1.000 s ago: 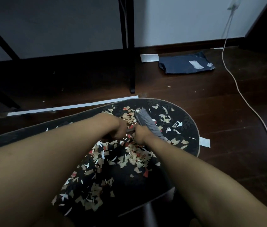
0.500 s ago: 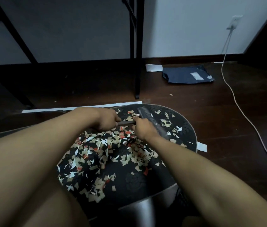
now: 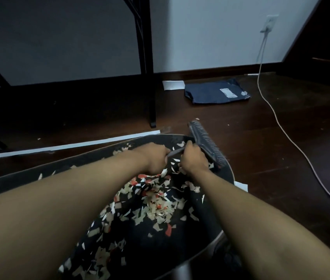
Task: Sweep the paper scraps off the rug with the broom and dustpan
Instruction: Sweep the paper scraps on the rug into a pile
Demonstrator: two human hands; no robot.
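- Paper scraps (image 3: 156,207): a dense scatter of cream, white and red pieces lies on the dark rug (image 3: 182,245), from the near left up to the hands; judged from this, most of the sweeping is left to do.
- White strip (image 3: 73,146): lies on the wooden floor (image 3: 271,158) along the rug's far left edge.
- Left hand (image 3: 156,158): its grip is curled round the thin handle of the broom (image 3: 206,144), at the handle's left end.
- Right hand (image 3: 193,158): its grip is wrapped round the same handle just beside the brush head; both hands hold the one tool.
- Broom: the brush head sits at the rug's far right edge, partly over the floor, bristles facing up and right; the rug just near this edge carries only a few scraps.
- Dustpan: cannot be identified with certainty; a grey shape at the near edge may be it, and no scraps are seen collected.
- Dark blue package (image 3: 216,91), white cable (image 3: 281,126): on the floor, far right, well apart from the rug.
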